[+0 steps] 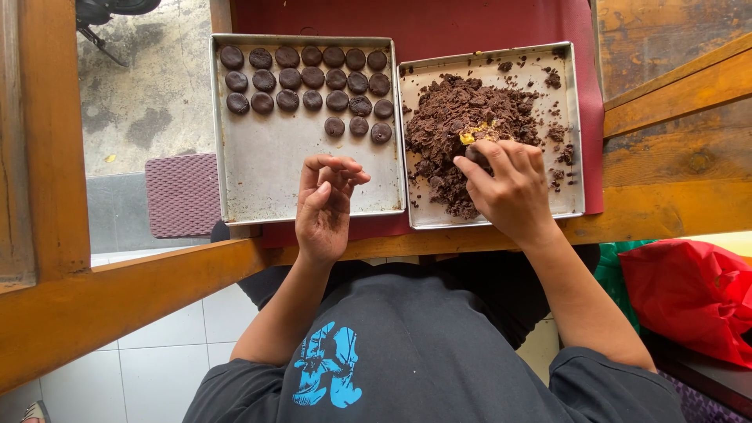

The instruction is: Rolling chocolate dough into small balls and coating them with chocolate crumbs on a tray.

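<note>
Two metal trays lie side by side on a dark red mat. The left tray (266, 168) carries several round dark chocolate dough balls (313, 78) in rows along its far part. The right tray (564, 117) holds a crumbly heap of brown dough (446, 117) with a small yellow lump (468, 137) in it. My right hand (509, 188) reaches into the near side of the heap, fingertips pinching dough. My left hand (325, 204) hovers over the near edge of the left tray, palm up, fingers curled, nothing visible in it.
The dark red mat (439, 23) rests on a wooden ledge (674, 204). A red plastic bag (693, 294) lies at the right. A purple textured mat (182, 194) sits on the floor at the left, beyond the wooden frame.
</note>
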